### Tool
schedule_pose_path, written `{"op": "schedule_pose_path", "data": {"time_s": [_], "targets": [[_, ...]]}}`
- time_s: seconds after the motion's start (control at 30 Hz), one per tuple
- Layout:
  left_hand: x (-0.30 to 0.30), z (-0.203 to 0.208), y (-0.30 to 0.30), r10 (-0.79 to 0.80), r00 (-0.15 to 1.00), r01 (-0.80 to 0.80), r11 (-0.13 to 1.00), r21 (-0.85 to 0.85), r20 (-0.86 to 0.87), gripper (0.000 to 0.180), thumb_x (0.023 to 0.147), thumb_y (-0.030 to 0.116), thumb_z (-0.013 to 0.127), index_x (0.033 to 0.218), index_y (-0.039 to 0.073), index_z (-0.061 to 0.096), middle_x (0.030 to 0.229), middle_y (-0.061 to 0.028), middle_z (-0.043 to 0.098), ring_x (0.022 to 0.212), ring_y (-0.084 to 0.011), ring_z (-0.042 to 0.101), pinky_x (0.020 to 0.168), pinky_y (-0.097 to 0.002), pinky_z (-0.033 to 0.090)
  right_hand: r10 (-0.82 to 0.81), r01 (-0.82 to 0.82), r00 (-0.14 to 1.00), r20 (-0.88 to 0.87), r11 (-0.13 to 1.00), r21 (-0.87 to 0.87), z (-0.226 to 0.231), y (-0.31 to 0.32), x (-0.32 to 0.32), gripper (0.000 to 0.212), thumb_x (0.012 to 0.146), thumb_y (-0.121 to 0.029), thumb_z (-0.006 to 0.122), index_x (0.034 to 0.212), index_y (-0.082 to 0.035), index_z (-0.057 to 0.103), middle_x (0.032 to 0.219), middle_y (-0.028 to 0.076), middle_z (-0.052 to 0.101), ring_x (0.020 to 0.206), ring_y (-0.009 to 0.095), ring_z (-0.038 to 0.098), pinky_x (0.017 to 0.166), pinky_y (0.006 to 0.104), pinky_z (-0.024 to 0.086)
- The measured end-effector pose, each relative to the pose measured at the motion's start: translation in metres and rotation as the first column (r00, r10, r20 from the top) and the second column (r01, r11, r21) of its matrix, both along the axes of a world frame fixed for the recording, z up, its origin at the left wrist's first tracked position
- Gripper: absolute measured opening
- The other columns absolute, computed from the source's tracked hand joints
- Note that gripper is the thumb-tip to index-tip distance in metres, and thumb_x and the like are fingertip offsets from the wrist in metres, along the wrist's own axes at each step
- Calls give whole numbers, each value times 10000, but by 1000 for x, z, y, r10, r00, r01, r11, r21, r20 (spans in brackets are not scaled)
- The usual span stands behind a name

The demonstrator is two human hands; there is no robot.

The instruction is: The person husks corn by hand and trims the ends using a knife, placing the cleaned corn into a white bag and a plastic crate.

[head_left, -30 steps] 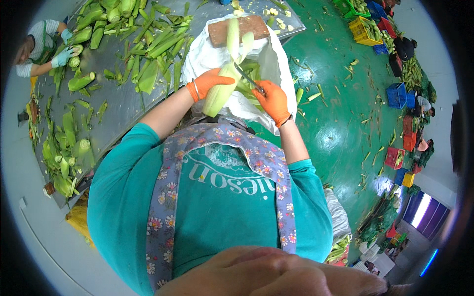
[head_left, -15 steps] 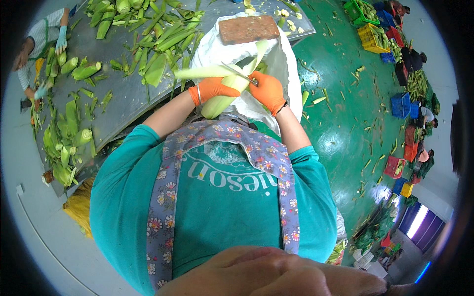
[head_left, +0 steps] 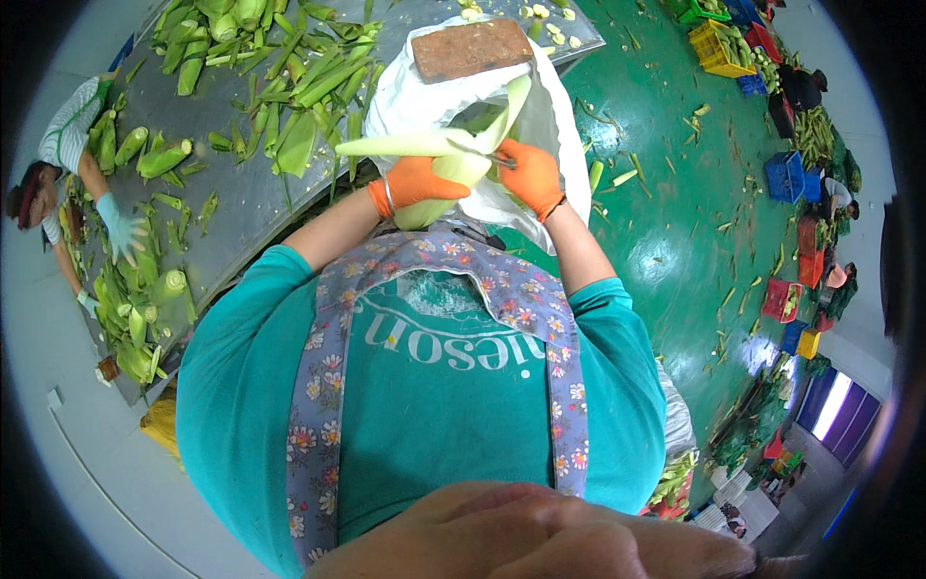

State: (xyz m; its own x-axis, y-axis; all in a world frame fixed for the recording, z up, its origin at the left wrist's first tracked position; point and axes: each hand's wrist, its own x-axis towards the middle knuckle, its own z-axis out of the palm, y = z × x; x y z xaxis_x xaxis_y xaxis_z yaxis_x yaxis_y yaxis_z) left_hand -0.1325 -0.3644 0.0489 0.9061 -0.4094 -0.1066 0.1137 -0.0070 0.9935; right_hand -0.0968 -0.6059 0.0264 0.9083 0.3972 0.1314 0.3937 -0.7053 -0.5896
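Left orange-gloved hand [head_left: 422, 183]: gripping long pale-green corn ear [head_left: 467, 168] | right orange-gloved hand [head_left: 532, 178], ear at its 9 o'clock: gripping grey metal tool [head_left: 503, 162]

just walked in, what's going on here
The orange-gloved left hand holds a husk-wrapped ear of corn; the orange-gloved right hand has a small metal tool at its upper end, where two leaves splay outward. A brick rests on a white sack. At left, a co-worker leans over husks on the metal table.
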Motion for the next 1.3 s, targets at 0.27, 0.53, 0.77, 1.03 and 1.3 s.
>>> {"op": "schedule_pose_path", "data": {"time_s": [0.27, 0.53, 0.77, 1.03, 1.3], "targets": [[1, 3, 25, 28, 993, -23, 999, 42, -116, 776, 695, 297, 874, 1342, 28, 541, 1222, -82, 631, 1133, -173, 585, 978, -343, 468, -338, 320, 941, -26, 912, -255, -73, -82, -18, 245, 892, -329, 658, 1003, -124, 734, 821, 166, 710, 766, 363, 684, 678, 412, 527], [-23, -20, 58, 146, 936, -287, 840, 459, 320, 860, 688, 291, 878, 1407, 43, 476, 1253, -139, 632, 1137, -231, 617, 979, -367, 488, -145, 128, 958, -248, 988, -83, -6, 18, 2, 329, 881, -271, 618, 1176, -142, 683, 1023, 171, 718, 946, 370, 680, 830, 430, 532], [-241, -153, 190, 640, 742, -395, 658, 641, -199, 760, 666, 381, 894, 1274, 44, 588, 1185, -125, 688, 1075, -255, 660, 941, -365, 505, -54, 82, 881, -471, 996, 40, -125, -29, -8, 268, 863, -214, 688, 1087, -67, 692, 831, 81, 686, 748, 190, 640, 690, 336, 500], [-444, -220, 190, 973, 136, -413, 227, 882, -187, 504, 721, 279, 793, 1134, 16, 671, 1095, -188, 715, 988, -334, 696, 828, -423, 551, 274, 254, 418, -866, 880, 401, -182, -15, 3, 258, 916, -88, 626, 1153, -1, 675, 986, 40, 701, 829, 123, 629, 766, 258, 511], [-150, -63, 194, 721, 483, -831, 197, 521, 498, 196, 887, 216, 701, 820, 38, 655, 705, -130, 592, 641, -303, 562, 599, -407, 434, 225, 246, 542, -809, 879, 409, -227, -44, -25, 323, 900, -36, 606, 1214, 18, 656, 1065, 68, 693, 998, 144, 607, 868, 266, 474]]}}
